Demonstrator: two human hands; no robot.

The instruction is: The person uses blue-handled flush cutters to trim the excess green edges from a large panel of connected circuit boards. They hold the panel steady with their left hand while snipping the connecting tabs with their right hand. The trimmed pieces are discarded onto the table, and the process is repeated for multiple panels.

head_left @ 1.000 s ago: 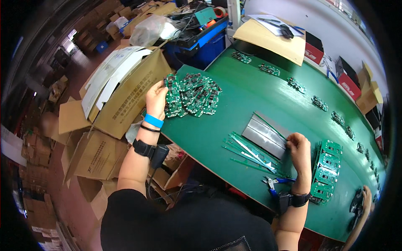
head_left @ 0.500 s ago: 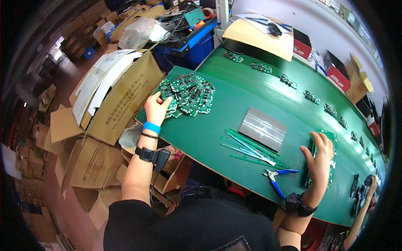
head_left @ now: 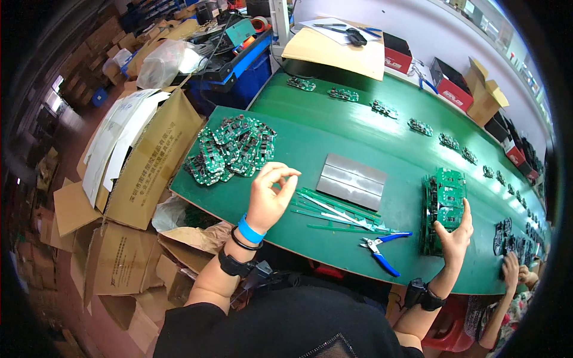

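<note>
Stacked green circuit boards (head_left: pixel 450 192), dark-patched, sit at our spread right hand (head_left: pixel 455 240); whether our left hand (head_left: pixel 266 204) pinches, we can't tell.

Bright upper right, dim left side; pale sheen on glossy green worktop (head_left: pixel 301 136), whitish glare on grey rectangular plate (head_left: pixel 351 182); fisheye bends edges, corners black.

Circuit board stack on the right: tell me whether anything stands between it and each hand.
Nothing visible separates the right hand from the stack. Between the left hand and the stack, the grey plate and thin strips lie on the table.
</note>
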